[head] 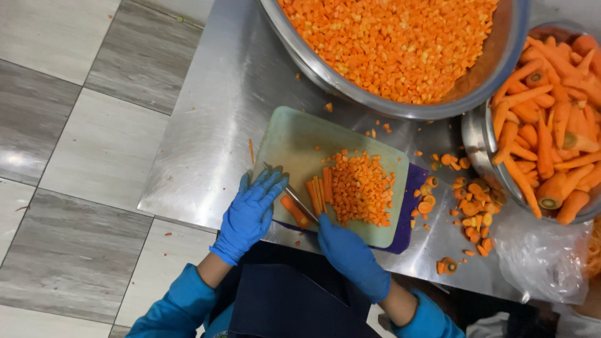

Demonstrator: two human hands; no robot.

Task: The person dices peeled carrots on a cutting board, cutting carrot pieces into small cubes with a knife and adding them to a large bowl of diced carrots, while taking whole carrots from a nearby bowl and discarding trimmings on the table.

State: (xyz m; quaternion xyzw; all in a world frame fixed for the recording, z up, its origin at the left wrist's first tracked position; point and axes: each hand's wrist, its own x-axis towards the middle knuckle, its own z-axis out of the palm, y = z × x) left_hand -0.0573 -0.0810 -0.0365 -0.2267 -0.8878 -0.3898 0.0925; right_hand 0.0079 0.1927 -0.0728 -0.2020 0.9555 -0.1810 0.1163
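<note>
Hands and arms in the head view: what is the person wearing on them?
Both the left hand and the right hand wear snug blue disposable gloves. Bright blue long sleeves end short of the glove cuffs. No markings show.

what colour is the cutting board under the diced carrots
Pale green cutting board, resting on a dark purple mat; the head view shows it.

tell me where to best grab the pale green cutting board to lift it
Probably by the pale green cutting board's bare far-left corner, coming from the left: that end is free of diced carrot, while the knife and both gloved hands crowd the near edge.
</note>
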